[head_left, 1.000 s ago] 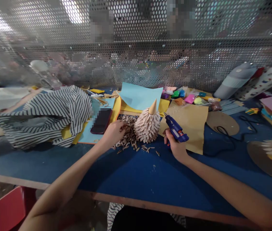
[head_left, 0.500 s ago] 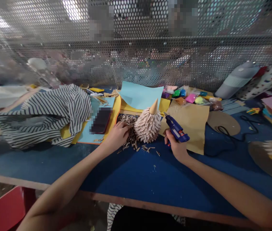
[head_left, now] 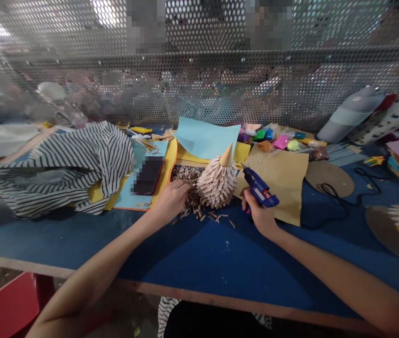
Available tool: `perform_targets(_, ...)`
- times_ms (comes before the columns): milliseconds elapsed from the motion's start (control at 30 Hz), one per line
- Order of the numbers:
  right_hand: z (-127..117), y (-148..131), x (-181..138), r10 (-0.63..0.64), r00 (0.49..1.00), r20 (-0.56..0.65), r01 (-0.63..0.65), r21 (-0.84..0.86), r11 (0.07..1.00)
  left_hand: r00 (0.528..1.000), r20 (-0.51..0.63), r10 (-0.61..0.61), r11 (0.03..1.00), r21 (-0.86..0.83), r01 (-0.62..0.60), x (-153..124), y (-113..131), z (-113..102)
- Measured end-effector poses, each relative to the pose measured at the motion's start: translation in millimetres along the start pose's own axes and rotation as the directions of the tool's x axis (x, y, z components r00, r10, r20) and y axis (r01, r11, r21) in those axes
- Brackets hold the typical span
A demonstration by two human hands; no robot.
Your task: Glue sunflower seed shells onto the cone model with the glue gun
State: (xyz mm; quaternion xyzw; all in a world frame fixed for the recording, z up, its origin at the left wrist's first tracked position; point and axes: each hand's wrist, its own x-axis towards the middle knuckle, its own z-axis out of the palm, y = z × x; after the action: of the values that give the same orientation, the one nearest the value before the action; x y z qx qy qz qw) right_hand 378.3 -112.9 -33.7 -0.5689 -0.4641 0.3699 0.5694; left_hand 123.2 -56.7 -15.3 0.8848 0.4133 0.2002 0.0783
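Observation:
My left hand [head_left: 173, 199] reaches into a pile of striped sunflower seed shells [head_left: 192, 206], its fingers bent together at the tips. Whatever the fingertips pinch is too small to make out. Just right of the pile stands a paper cone [head_left: 216, 184] covered in overlapping pale shells, with its tan tip [head_left: 226, 155] bare. My right hand [head_left: 261, 216] is wrapped round a blue hot glue gun [head_left: 261, 188]. The gun's nozzle points up and left, close to the cone's right side but apart from it.
Left lie a phone [head_left: 148, 176] on coloured paper and a striped cloth [head_left: 68, 169]. Tan paper [head_left: 284, 178], clay packets [head_left: 280, 142], a cardboard disc [head_left: 329, 180] and a black cord [head_left: 343, 202] are on the right, with a bottle [head_left: 350, 115] behind. Perforated metal [head_left: 199, 89] borders the table's back.
My left hand shifts very slightly at the shell pile, fingers still down in it. The glue gun and the cone stay in place; the view tilts a little.

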Motion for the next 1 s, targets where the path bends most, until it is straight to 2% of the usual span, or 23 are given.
perform_targets(167, -0.5, 0.1, -0.6, -0.007, 1.000, 0.010, 0.007, -0.016, 1.000, 0.997, 0.060, 0.050, 0.996, 0.077, -0.054, -3.7, 13.6, -1.6)
perform_targets(333, 0.4, 1.2, -0.5, 0.015, 1.000, -0.012, -0.015, 0.004, 1.000, 0.993, 0.122, -0.006, 0.982, 0.190, -0.017, -2.8, 13.5, 1.5)
perform_targets(433, 0.8, 1.0, -0.3, 0.015, 1.000, -0.006, -0.015, 0.009, 1.000, 0.989, 0.149, -0.022, 0.983, 0.182, -0.005, -1.9, 10.9, 0.2)
perform_targets(500, 0.9, 0.6, -0.3, 0.016, 1.000, 0.000, -0.016, 0.009, 1.000, 0.990, 0.138, -0.018, 0.988, 0.152, -0.004, -2.8, 11.3, -1.7)
perform_targets(600, 0.9, 0.0, -0.4, 0.022, 1.000, -0.008, -0.022, 0.009, 1.000, 0.998, 0.054, 0.020, 0.989, 0.142, -0.028, -6.6, 16.1, -3.4)
perform_targets(667, 0.8, -0.1, -0.4, 0.022, 1.000, -0.009, -0.022, 0.010, 1.000, 0.996, 0.027, 0.090, 0.986, 0.135, -0.093, -9.3, 20.3, -2.3)
perform_targets(767, 0.5, -0.2, -0.4, 0.012, 1.000, 0.004, -0.012, 0.002, 1.000, 0.981, 0.049, 0.187, 0.974, 0.119, -0.192, -11.7, 24.3, 3.2)
perform_targets(1000, 0.0, 0.5, -0.3, 0.011, 1.000, 0.014, -0.011, 0.003, 1.000, 0.982, 0.055, 0.181, 0.969, 0.163, -0.188, -10.4, 23.4, 19.4)
